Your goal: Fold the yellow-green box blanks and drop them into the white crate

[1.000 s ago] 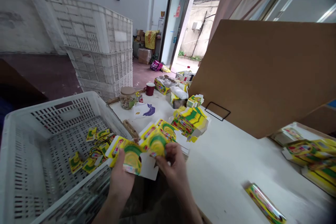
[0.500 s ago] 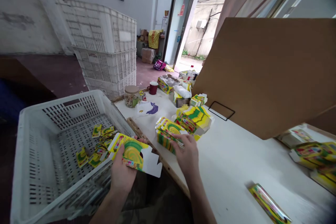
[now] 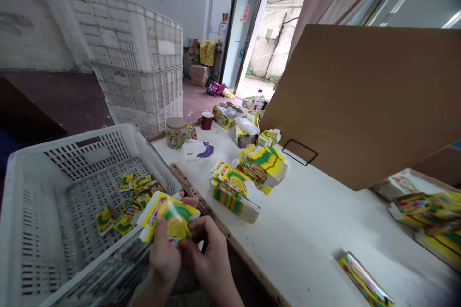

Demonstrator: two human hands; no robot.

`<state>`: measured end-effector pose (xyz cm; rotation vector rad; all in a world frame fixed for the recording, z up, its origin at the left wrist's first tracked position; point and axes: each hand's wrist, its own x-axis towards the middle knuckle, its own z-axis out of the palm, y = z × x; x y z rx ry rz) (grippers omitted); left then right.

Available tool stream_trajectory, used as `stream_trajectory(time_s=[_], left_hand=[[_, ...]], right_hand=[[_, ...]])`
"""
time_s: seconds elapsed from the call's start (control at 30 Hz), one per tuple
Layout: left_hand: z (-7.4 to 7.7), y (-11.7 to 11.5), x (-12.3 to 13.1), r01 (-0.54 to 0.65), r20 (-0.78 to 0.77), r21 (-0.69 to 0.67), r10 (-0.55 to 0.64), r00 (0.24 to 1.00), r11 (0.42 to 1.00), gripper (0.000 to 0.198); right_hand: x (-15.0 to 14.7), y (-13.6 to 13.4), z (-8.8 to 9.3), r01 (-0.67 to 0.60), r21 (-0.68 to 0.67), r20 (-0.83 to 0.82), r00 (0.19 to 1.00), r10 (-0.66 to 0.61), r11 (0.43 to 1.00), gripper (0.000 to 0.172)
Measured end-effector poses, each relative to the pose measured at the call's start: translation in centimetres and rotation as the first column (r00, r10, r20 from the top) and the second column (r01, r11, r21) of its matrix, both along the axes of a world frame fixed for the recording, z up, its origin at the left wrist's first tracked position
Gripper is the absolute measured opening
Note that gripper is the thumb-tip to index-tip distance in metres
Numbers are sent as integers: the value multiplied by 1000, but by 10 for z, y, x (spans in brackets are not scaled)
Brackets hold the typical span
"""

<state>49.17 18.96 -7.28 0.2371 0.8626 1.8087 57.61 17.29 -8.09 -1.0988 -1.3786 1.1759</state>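
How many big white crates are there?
4. The near crate, holding yellow packets, is beside the left hand; stacked behind it are a top crate, a middle crate and a bottom crate. More may be hidden underneath.

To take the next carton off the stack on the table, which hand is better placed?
Probably the right hand: it is nearer the stack and touches the edge of the yellow carton. The left hand grips that carton, thumb over its front, nearer the crate.
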Motion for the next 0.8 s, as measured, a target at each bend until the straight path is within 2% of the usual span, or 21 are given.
stream_trajectory(time_s=[0.13, 0.23, 0.3, 0.37, 0.47, 0.5, 0.57, 0.67, 0.73, 0.8], left_hand=[[11, 0, 0, 46, 42, 53, -48, 998, 998, 47], [14, 1, -2, 58, 79, 121, -68, 995, 991, 42], [11, 1, -4, 80, 79, 104, -88, 993, 991, 42], [5, -1, -5, 103, 53, 51, -106, 993, 993, 45], [-9, -5, -6, 127, -16, 0, -127, 992, 992, 50], [-13, -6, -7, 137, -36, 2, -137, 990, 991, 50], [-18, -7, -8, 167, -67, 22, -165, 984, 986, 45], [-17, -8, -8, 161, -94, 78, -153, 984, 984, 40], [-12, -10, -6, 180, -88, 89, -173, 981, 980, 42], [-5, -12, -4, 200, -53, 66, -197, 979, 978, 47]], right_hand=[[0, -2, 2, -75, -56, -247, 967, 59, 996, 26], [-2, -4, 4, -126, -84, -342, 936, 90, 988, 34], [-3, -4, 5, -148, -112, -327, 939, 104, 983, 37], [-2, -2, 6, -137, -127, -230, 967, 105, 982, 33], [3, -2, 9, -47, -91, -53, 998, 43, 995, 29], [6, -2, 10, -39, -79, -58, 998, 34, 996, 30], [11, -3, 15, -106, -79, -198, 976, 89, 991, 32], [15, -5, 22, -293, -89, -449, 865, 224, 952, 46], [14, -5, 24, -293, -82, -464, 857, 224, 953, 52], [11, -7, 23, -239, -69, -409, 892, 191, 969, 53]])
